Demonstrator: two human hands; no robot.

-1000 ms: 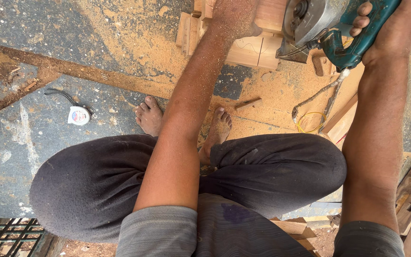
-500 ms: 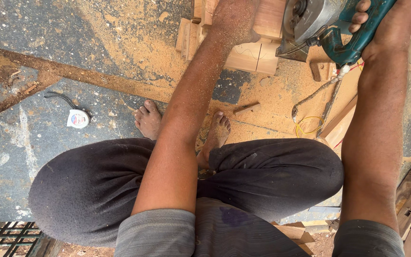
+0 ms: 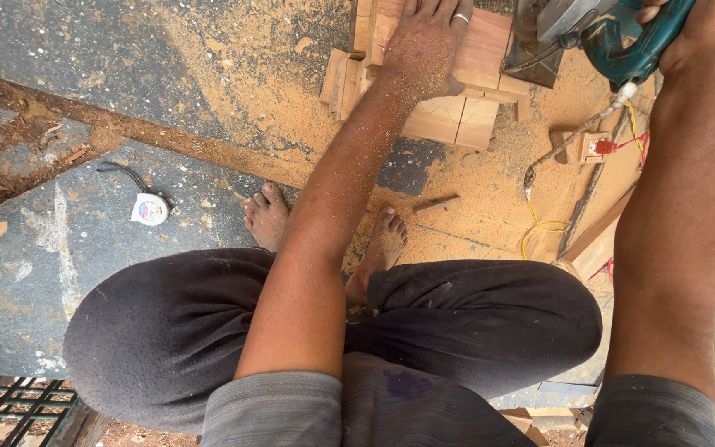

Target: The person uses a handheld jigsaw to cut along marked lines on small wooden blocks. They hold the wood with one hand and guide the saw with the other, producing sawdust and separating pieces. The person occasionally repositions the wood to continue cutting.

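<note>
sawing pale wooden blocks on a dusty floor, part way through by the look of it.
left hand (image 3: 424,45) lies flat and open on the stack of pale wooden blocks (image 3: 448,108) at the floor's far edge; right hand (image 3: 701,29) grips the teal circular saw (image 3: 597,37) touching it. thick sawdust (image 3: 233,91) and small offcuts (image 3: 438,204) suggest cuts made, with more uncut wood left.

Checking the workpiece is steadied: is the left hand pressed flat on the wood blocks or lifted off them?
Flat on them: the left hand lies palm down, fingers spread, on the wood blocks.
</note>
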